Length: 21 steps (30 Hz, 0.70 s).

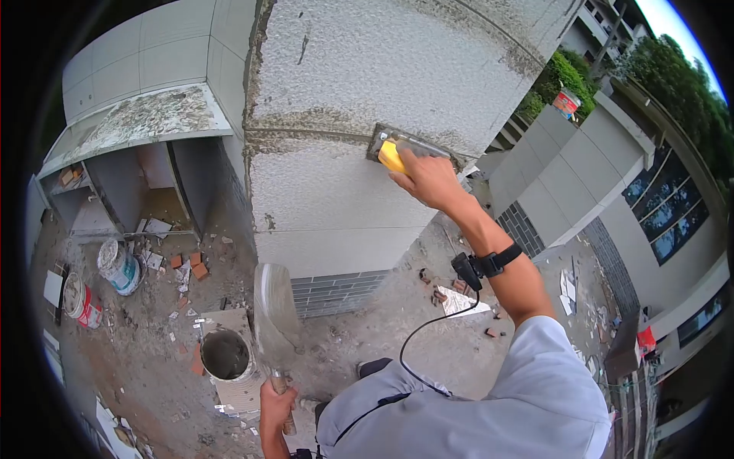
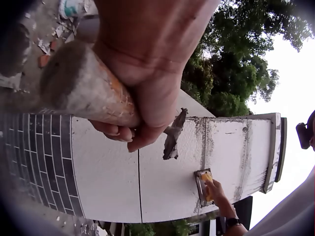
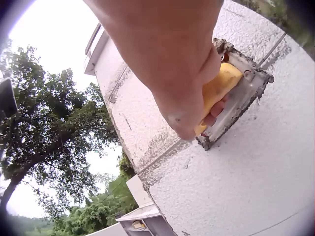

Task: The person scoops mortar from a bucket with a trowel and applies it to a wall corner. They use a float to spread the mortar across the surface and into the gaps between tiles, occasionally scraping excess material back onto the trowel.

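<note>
My right hand [image 1: 432,180] grips the yellow handle [image 1: 391,156] of a plastering trowel. The trowel's grey metal plate [image 3: 246,93], edged with mortar, lies at the textured white wall [image 1: 329,183], over a horizontal groove. Low and to the left, my left hand [image 1: 273,405] holds a second trowel by its thick round handle [image 2: 110,93]. This one has a long, broad, mortar-smeared blade [image 1: 275,306] that points up in the head view, in front of the wall's base. Beside it stands a bucket of wet grey mortar [image 1: 226,354].
Two dirty buckets stand at the left, one blue and white [image 1: 119,268], one red and white [image 1: 81,301]. Broken bricks [image 1: 199,268] and rubble litter the ground near an open cabinet-like structure [image 1: 141,187]. Grey tiles [image 1: 336,292] cover the wall's foot. A cable [image 1: 409,336] hangs from my right wrist.
</note>
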Motion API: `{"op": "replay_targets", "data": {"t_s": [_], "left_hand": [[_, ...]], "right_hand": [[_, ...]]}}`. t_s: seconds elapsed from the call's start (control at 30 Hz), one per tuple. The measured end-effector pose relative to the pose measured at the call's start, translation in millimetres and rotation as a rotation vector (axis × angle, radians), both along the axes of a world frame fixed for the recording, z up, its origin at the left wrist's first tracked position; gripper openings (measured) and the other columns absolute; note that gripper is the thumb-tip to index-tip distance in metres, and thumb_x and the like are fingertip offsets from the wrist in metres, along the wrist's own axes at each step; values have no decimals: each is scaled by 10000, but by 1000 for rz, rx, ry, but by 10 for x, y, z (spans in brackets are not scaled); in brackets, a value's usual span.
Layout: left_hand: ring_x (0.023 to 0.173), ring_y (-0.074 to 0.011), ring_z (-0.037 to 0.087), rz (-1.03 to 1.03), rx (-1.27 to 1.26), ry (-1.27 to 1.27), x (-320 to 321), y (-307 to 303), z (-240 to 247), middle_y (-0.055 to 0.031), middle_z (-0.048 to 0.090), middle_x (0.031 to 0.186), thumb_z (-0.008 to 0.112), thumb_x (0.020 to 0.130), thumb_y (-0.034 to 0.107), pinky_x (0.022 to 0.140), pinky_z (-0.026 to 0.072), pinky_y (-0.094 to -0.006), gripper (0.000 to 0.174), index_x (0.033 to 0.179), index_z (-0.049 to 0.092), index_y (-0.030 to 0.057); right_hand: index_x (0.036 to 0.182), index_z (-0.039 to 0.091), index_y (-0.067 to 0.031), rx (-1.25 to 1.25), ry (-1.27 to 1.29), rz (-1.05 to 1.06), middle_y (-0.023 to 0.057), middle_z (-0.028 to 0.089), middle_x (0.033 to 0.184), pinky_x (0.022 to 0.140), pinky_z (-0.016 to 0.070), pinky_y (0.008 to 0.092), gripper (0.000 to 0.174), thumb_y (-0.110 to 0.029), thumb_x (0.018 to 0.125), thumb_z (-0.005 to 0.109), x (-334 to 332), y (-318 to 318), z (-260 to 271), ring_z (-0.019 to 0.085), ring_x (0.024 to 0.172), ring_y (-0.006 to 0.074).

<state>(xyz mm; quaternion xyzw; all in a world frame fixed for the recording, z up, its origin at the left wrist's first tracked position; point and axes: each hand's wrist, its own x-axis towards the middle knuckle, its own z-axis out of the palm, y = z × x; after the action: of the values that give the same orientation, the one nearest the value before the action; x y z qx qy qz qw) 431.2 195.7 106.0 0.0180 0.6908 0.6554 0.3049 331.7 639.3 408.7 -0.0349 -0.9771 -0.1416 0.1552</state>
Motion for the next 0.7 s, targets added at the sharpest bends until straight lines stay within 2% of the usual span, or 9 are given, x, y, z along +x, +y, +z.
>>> {"op": "replay_targets", "data": {"t_s": [0.1, 0.23, 0.4, 0.43, 0.47, 0.53, 0.57, 0.63, 0.7], "left_hand": [[491, -112, 515, -44, 14, -38, -16, 182, -75, -26, 547, 643, 697, 781, 49, 457, 422, -284, 186, 877, 542, 15], [490, -114, 519, -64, 19, 0, -30, 577, 88, -25, 551, 643, 703, 783, 52, 460, 427, -282, 186, 881, 548, 16], [498, -121, 539, -212, 28, -56, -28, 1073, 238, -28, 553, 633, 702, 789, 50, 469, 440, -279, 175, 857, 544, 21], [505, -118, 542, -237, 52, -71, -15, 1196, 293, -26, 558, 632, 706, 790, 66, 473, 428, -271, 175, 845, 544, 34], [505, -118, 542, -221, 26, -68, -28, 1344, 353, -26, 558, 632, 706, 790, 66, 473, 428, -271, 175, 845, 544, 34], [509, -112, 535, -323, 77, -118, 7, 1600, 468, -18, 556, 635, 700, 799, 81, 476, 407, -262, 161, 833, 546, 49], [511, -109, 531, -356, 88, -118, 21, 1753, 521, -13, 550, 635, 701, 805, 89, 475, 398, -258, 159, 829, 546, 57], [513, -104, 522, -391, 135, -176, 63, 2064, 654, -4, 538, 634, 704, 813, 97, 474, 388, -253, 160, 829, 548, 65], [513, -102, 517, -397, 158, -223, 88, 2344, 723, 0, 531, 633, 707, 814, 96, 474, 387, -251, 161, 832, 549, 66]], "right_hand": [[1060, 507, -59, -21, -30, -58, 191, 649, 737, 615, 460, 505, 379, -409, 936, 584, 395, 582, 28, 633, 692, 393], [1009, 511, -44, -35, 35, -62, 188, 646, 695, 599, 468, 514, 377, -400, 923, 597, 850, 1431, -43, 637, 672, 403], [1030, 538, -51, -85, 115, -204, 206, 654, 751, 626, 461, 511, 370, -391, 907, 619, 1455, 2255, -200, 633, 708, 405], [1063, 571, -44, -109, 145, -197, 170, 637, 710, 596, 466, 459, 379, -391, 916, 614, 1561, 2316, -242, 639, 641, 334], [1063, 571, -44, -137, 147, -184, 170, 637, 710, 596, 466, 459, 379, -391, 916, 614, 1643, 2308, -280, 639, 641, 334], [1105, 599, -31, -856, 172, -116, 77, 586, 659, 546, 443, 345, 416, -408, 930, 601, 1790, 2148, -463, 570, 563, 181], [1105, 599, -31, -906, 128, -91, 77, 586, 659, 546, 443, 345, 416, -408, 930, 601, 1825, 2023, -627, 570, 563, 181], [1126, 609, -10, -1642, 118, 113, -4, 519, 656, 537, 390, 247, 449, -418, 940, 591, 1906, 1704, -944, 466, 569, 70], [1136, 590, 2, -1944, 52, 286, -9, 518, 660, 542, 370, 233, 460, -419, 950, 580, 1904, 1409, -1163, 446, 550, 66]]}}
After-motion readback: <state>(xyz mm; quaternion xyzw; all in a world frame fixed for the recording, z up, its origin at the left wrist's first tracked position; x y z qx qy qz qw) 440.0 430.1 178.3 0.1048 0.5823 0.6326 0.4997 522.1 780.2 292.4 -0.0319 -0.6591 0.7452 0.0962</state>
